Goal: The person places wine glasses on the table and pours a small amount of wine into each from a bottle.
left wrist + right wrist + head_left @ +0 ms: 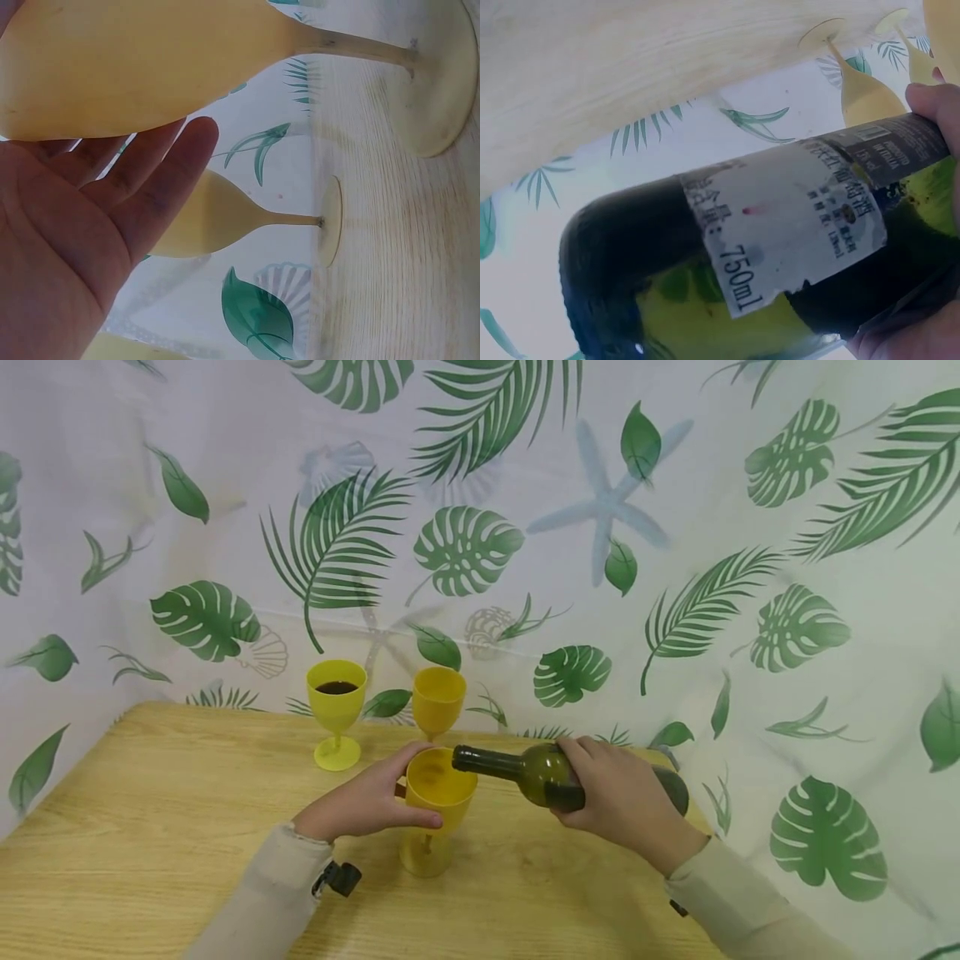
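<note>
Green glass makes up the bottle [542, 772]. In the head view the right hand [618, 789] grips it round its body, over the right part of the surface [187, 827], with its mouth at the right rim of the front cup [448, 803]. I can't see any drink coming out. The left hand [367, 797] holds that yellow cup around its bowl, thumb in front. The front cup is well in from the far edge. Nearer that edge are the back cup [438, 697] and, left of it, a cup with dark drink [337, 717]. If the bottle tips too fast, drink could splash past the rim. If its neck bumps the rim, the cup could tip, because it is tall on a thin stem.

In the left wrist view the fingers [165, 184] lie rather straight along the bowl, and none hold the stem. That looks like a soft hold, so a push could make the cup slip or lean.

In the right wrist view the bottle is nearly on its side, with a white label [787, 225] on it. Its thick bottom sticks out past the hand. Smooth glass can slide, so a weak grip might let that end drop and pull the mouth away from the cup.
</note>
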Motion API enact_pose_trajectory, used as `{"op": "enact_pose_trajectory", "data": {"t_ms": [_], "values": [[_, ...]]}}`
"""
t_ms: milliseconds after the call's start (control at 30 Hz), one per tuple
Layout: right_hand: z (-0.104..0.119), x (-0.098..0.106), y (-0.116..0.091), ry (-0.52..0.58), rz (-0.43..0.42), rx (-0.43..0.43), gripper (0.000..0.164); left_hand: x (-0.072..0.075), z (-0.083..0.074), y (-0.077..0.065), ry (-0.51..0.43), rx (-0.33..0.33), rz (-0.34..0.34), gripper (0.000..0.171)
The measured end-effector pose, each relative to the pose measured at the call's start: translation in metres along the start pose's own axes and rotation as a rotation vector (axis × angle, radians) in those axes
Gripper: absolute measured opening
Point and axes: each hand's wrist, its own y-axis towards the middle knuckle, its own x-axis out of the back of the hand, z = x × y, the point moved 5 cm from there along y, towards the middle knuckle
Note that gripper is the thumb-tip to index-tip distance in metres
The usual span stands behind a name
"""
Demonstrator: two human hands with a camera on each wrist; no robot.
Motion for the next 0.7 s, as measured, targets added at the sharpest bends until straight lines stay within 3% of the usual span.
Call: {"op": "enact_pose_trajectory", "data": {"t_ms": [367,700], "values": [[0.004,0.011,0.009,-0.097,0.006,0.069,0.088,0.001,0.0,-0.001,0.002,-0.001,0.001,0.089],[0.009,0.02,0.015,-0.119,0.015,0.107,0.077,0.001,-0.003,0.0,0.011,-0.007,0.009,0.09]]}}
